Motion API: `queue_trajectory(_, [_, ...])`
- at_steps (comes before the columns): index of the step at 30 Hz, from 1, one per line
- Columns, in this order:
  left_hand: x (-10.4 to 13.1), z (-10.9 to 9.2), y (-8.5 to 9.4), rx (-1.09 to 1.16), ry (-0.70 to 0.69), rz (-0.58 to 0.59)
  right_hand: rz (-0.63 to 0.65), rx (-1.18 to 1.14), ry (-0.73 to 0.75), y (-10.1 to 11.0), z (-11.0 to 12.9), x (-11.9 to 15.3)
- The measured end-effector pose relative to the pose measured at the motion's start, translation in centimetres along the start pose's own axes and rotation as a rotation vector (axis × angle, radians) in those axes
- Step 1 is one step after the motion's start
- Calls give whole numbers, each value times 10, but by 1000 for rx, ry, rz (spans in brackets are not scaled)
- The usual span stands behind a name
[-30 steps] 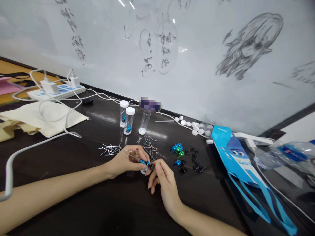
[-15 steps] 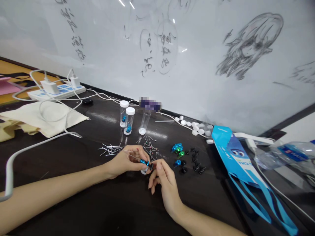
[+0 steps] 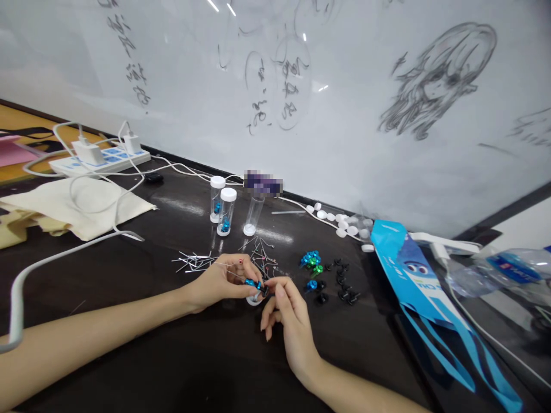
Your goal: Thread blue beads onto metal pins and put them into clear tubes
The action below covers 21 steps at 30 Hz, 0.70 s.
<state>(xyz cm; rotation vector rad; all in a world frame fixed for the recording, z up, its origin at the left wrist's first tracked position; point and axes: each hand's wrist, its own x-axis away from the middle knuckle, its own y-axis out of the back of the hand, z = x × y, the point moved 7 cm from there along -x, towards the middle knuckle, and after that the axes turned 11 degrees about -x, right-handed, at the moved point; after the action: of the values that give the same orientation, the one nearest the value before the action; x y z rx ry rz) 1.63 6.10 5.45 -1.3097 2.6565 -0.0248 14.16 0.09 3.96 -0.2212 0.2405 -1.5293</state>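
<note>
Between the thumb and fingers of my left hand (image 3: 228, 282) is a small shiny blue part (image 3: 250, 283). A thin metal wire with a red bead (image 3: 240, 261) also sticks out from this closed hand. My right hand (image 3: 293, 318) pinches a small black part (image 3: 264, 291) against the end of the blue one, its other fingers loosely curled. Under the held pieces, a white round cap or tube end (image 3: 253, 300) is partly hidden. Behind my hands lie bent wires with beaded ends (image 3: 263, 252), and straight metal rods (image 3: 193, 262) lie left of them.
Clear tubes with blue parts inside (image 3: 225, 213) stand behind, beside another clear tube (image 3: 253, 215). To the right are blue and green parts (image 3: 310, 259), black parts (image 3: 342, 281), white caps (image 3: 341, 223) and a blue bag (image 3: 413, 275). A white cable (image 3: 17, 292) crosses the left.
</note>
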Motion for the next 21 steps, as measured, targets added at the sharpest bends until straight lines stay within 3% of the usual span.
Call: queue_trajectory(21, [0,1,1,-8,-5,-15,4,-7,15,0,-1,-1])
